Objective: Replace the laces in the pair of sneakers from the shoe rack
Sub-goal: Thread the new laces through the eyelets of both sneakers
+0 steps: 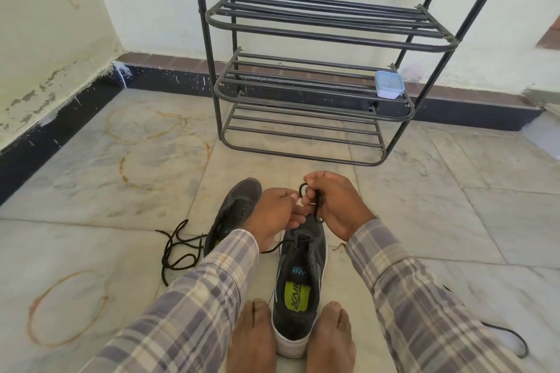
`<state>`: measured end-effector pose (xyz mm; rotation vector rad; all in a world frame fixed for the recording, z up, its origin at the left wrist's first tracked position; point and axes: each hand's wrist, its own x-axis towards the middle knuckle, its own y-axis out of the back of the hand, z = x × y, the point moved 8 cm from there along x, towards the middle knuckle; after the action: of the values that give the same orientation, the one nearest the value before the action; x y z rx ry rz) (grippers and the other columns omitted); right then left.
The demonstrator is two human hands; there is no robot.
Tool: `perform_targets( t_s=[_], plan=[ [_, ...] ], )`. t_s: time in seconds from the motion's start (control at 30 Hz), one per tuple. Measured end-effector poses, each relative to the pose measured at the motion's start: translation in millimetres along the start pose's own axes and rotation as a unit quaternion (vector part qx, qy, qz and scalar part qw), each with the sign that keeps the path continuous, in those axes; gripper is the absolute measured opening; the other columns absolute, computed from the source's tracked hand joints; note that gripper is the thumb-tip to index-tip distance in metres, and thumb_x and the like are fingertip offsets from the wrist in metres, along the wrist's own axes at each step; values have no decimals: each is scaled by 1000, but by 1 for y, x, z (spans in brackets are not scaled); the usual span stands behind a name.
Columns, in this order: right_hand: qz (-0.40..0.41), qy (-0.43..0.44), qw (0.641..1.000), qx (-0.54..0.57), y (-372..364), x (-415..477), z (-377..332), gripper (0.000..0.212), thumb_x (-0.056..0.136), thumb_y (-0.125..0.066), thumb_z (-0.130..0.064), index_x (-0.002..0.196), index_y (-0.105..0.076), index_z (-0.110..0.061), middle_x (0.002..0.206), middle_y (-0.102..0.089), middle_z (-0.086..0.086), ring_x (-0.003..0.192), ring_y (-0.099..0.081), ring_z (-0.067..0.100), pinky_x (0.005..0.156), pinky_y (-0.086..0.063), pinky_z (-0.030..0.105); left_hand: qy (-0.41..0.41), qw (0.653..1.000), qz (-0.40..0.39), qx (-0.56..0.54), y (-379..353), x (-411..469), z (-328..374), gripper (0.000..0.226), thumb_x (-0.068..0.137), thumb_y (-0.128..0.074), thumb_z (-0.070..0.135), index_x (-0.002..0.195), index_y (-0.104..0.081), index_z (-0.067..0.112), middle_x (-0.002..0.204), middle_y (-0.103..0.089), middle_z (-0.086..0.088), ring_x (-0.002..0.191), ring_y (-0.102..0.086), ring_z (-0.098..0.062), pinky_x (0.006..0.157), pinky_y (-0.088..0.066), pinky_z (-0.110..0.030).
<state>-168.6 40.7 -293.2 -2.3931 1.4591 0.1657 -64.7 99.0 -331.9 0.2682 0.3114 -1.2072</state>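
A: We're looking down at a marble floor [454, 191], and there's a dark grey sneaker [303, 275] held upright between two bare feet [254, 339], toe pointing away.

B: Both hands are busy above its toe. The right hand [336, 206] is closed around a black lace [316, 204], with a loop showing over the fingers. The left hand [272, 215] is right against it, fingertips pinched on the same lace.

A: That lace runs down into the sneaker's front eyelets. The second sneaker [233, 215] lies just to the left, partly hidden by the plaid left sleeve [194, 297].

B: A loose black lace [178, 251] is tangled on the floor beside it, and another cord [512, 339] trails at far right.

A: Behind them stands the black metal shoe rack [318, 85], with a small lidded plastic container [389, 84] on a lower shelf.
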Motion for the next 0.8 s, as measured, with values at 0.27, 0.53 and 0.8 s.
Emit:
perform_targets(
  t_s=[0.27,0.53,0.8],
  plan=[
    [-34,-18,998,-59,-4,0,10,18,93,-42,5,98,-55,-6,57,-53,8,35,-34,11,35,-23,20,-96,993,-32,69,2,-3,25,20,94,-57,7,100,-69,22,86,-71,-9,85,-65,-17,79,-53,-31],
    [232,95,887,-388,62,-9,1,16,88,-66,-13,101,-59,-15,91,-63,1,83,-59,19,79,-52,35,-14,905,187,381,61,-6,40,42,102,-45,44,101,-70,11,110,-59,-9,107,-54,-28,94,-47,-45],
    [19,-10,989,-150,-4,-21,42,17,96,-62,-26,103,-71,-13,98,-75,11,82,-70,18,67,-56,27,89,969,41,-227,22,3,-5,32,103,-50,30,84,-62,7,68,-60,-5,60,-55,-13,52,-47,-22]
  ],
)
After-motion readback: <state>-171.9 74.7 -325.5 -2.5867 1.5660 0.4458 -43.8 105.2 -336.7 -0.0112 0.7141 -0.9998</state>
